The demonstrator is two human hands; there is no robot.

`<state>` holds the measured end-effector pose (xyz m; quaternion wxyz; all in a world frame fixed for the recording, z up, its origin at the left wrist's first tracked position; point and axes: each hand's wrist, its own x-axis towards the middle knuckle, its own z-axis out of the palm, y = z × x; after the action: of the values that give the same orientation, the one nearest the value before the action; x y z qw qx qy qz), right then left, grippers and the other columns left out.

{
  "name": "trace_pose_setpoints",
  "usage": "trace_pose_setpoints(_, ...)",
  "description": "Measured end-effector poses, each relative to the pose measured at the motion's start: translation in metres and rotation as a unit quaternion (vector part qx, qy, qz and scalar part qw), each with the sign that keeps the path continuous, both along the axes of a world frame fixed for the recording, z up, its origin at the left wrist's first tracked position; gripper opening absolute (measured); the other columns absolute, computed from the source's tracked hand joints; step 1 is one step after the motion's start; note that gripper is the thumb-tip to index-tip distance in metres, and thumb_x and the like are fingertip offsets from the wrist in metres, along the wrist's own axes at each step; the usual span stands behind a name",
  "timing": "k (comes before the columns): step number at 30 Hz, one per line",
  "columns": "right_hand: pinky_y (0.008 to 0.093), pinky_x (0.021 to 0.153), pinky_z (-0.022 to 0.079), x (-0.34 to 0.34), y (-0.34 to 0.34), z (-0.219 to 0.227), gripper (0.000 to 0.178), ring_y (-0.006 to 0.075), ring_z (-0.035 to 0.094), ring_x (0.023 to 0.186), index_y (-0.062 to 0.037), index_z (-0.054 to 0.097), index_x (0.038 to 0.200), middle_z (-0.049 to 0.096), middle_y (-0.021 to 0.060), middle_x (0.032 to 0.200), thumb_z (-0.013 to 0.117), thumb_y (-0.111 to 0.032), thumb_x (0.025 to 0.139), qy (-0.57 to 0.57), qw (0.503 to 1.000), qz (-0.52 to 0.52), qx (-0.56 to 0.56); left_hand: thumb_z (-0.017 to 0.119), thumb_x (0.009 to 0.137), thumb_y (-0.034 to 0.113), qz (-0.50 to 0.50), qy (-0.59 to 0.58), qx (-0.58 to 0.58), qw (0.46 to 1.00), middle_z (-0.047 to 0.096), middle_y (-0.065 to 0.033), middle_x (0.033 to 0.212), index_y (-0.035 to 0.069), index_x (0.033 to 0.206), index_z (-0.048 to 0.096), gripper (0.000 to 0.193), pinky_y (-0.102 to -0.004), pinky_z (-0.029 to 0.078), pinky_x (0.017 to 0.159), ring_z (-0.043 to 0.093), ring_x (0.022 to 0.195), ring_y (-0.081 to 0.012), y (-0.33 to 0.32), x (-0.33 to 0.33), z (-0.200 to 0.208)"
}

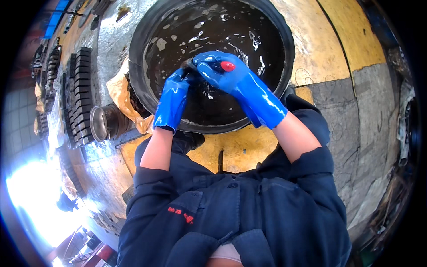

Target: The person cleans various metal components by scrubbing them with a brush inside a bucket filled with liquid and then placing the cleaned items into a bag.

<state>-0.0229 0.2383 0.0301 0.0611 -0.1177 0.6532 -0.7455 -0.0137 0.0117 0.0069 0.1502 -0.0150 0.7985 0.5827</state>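
Observation:
Both my hands wear wet, shiny blue rubber gloves and meet over a large round black tub (138, 84) of dark liquid. My right hand (222, 73) is closed round a tool with a red handle end (227, 66), which pokes out of the fist; the rest of the tool is hidden. Just left of it, my left hand (179, 80) has its fingers curled about a small dark, wet thing (190, 69). The gloves cover most of that thing, so its kind does not show. Pale foam patches float on the liquid (213, 102).
Left of the tub lie crumpled brown paper (119, 91) and a metal can (104, 122) on its side. Beyond them stand rows of dark ribbed metal parts (82, 95). Worn yellow floor plates (311, 44) and grey sheeting (333, 111) lie to the right.

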Motion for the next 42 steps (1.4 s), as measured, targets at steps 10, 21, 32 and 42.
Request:
trace_pose_setpoints(10,0.0428,0.081,0.059,-0.019,0.018,-0.011,0.033,0.0244,0.075,0.084,-0.0061,0.081,0.105,0.081,0.0117,0.093,0.072,-0.037,0.102,-0.088,0.994,-0.063,0.022,0.071,0.110,0.033,0.044,-0.061,-0.002,0.997,0.081,-0.0064,0.117,0.001,0.135,0.076,0.041,-0.0312,0.055,0.089,0.071,0.104,-0.0136,0.015,0.002,0.030)
trace_pose_setpoints(21,0.0421,0.086,0.059,-0.014,0.027,-0.026,0.047,0.0236,0.076,0.088,-0.0051,0.083,0.110,0.083,0.0132,0.097,0.074,-0.050,0.100,-0.224,0.956,-0.087,0.169,0.069,0.113,0.033,0.018,0.025,-0.032,0.999,0.081,-0.0114,0.129,0.003,0.142,0.070,0.043,-0.0334,0.059,0.093,0.076,0.120,-0.0219,0.010,0.005,0.026)
trace_pose_setpoints(32,0.0396,0.088,0.059,-0.013,0.027,-0.026,0.053,0.0224,0.076,0.090,-0.0099,0.084,0.115,0.083,0.0108,0.097,0.074,-0.059,0.099,-0.193,0.962,0.076,0.177,0.070,0.113,0.026,0.025,-0.111,0.236,0.965,0.079,-0.0114,0.135,0.005,0.143,0.070,0.037,-0.0384,0.059,0.097,0.076,0.124,-0.0241,0.008,-0.008,0.010)
trace_pose_setpoints(42,0.0490,0.093,0.063,-0.012,0.013,0.004,0.021,0.0349,0.079,0.109,-0.0212,0.081,0.114,0.082,0.0099,0.113,0.075,-0.030,0.096,0.008,0.734,0.162,0.659,0.075,0.100,0.017,-0.223,0.296,-0.229,0.900,0.077,-0.0170,0.133,0.013,0.142,0.073,0.042,-0.0448,0.060,0.105,0.075,0.121,-0.0375,0.019,-0.021,0.003)
